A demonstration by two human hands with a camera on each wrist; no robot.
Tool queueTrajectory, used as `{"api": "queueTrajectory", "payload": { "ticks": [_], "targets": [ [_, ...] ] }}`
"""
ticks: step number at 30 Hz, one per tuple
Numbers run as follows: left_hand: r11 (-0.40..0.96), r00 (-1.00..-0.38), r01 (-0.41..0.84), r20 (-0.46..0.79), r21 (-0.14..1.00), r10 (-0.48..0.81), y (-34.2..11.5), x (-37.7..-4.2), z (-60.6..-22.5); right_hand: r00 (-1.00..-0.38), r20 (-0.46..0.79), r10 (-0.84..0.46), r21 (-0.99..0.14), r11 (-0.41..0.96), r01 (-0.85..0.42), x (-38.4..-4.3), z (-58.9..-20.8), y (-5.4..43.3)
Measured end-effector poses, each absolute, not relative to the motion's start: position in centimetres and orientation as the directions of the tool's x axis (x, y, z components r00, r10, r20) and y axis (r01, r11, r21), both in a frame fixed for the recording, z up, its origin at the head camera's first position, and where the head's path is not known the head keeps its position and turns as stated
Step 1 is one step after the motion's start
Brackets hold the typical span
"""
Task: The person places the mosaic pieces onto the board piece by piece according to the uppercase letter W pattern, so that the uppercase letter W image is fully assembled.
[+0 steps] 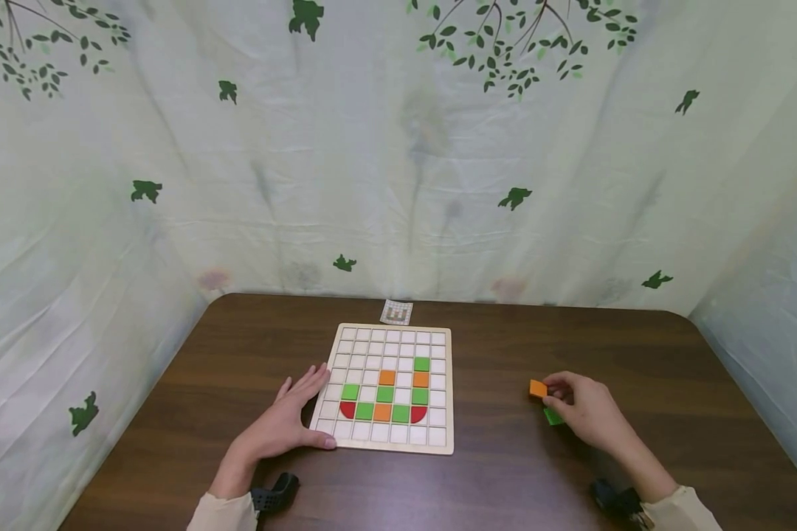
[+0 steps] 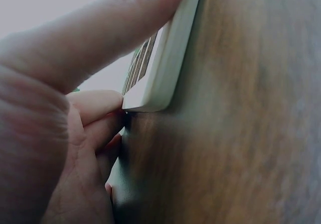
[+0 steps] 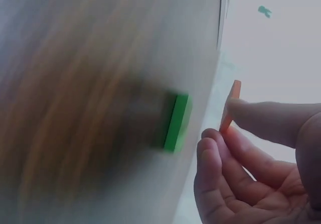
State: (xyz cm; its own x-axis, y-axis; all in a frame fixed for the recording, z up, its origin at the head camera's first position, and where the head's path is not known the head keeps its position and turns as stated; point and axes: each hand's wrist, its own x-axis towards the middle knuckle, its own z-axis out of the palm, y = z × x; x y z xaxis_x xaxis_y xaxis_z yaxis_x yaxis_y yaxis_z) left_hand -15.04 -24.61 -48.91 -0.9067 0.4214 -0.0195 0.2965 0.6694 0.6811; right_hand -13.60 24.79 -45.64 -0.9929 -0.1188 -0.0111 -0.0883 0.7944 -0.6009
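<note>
My right hand (image 1: 587, 409) pinches an orange square tile (image 1: 538, 389) between thumb and fingertips, seen edge-on in the right wrist view (image 3: 231, 103). A green tile (image 1: 553, 417) lies on the table just under that hand. At the left side of a white gridded board (image 1: 398, 446), my left hand (image 1: 282, 417) rests with fingers spread, the thumb at the near left corner and fingertips along the left edge. Green, orange and red tiles (image 1: 382, 411) sit in the board's squares, the two red ones (image 1: 418, 414) with a rounded side.
A small printed card (image 1: 396, 312) lies behind the board near the table's back edge. The dark wooden table (image 1: 491, 354) meets a pale curtain (image 1: 385, 184) with leaf prints at the back and sides. Black straps with devices (image 1: 275, 493) sit at both wrists.
</note>
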Motion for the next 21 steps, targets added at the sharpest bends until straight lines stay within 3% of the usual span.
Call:
{"api": "queueTrajectory", "payload": {
  "ticks": [21],
  "targets": [
    [0.669, -0.908, 0.299, -0.014, 0.68, 0.419, -24.6, -15.0, -48.8, -0.98, 0.101, -0.171, -0.666, 0.72, -0.194, -15.0, -45.5, 16.9]
  ]
}}
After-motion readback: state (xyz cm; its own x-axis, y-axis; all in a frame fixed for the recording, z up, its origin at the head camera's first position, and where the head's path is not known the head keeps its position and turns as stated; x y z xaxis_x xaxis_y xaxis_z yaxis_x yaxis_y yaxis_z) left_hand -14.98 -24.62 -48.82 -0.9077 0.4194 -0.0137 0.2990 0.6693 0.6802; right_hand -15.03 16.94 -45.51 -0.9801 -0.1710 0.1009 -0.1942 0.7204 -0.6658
